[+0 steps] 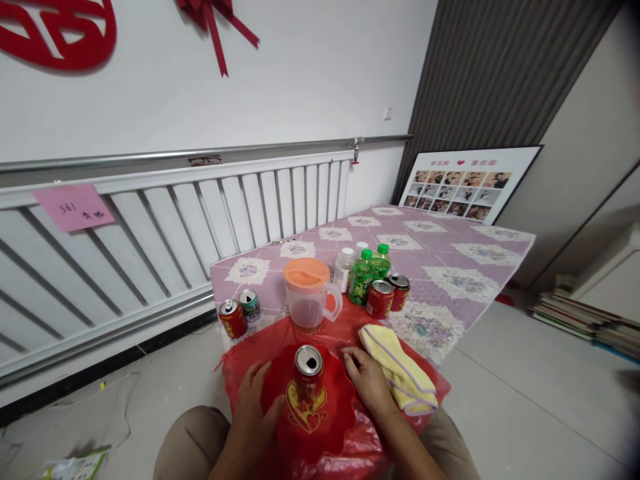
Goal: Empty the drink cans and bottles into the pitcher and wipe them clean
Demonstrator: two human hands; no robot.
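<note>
An opened red can stands upright on a red scalloped tray with a gold heart print. My left hand rests at the tray's left edge, thumb and fingers apart, holding nothing. On the right side of the tray lies my right hand, its fingers curled near the rim; whether anything is inside them is hidden. Beside it is a folded yellow cloth with a purple edge. Behind the tray stands a clear pitcher with an orange lid. Red plastic sheeting lies under the tray.
At the left edge stand a red can and a green can. Behind right are green bottles, white-capped bottles and two dark red cans. A radiator runs behind the patterned tablecloth; a photo board leans beyond.
</note>
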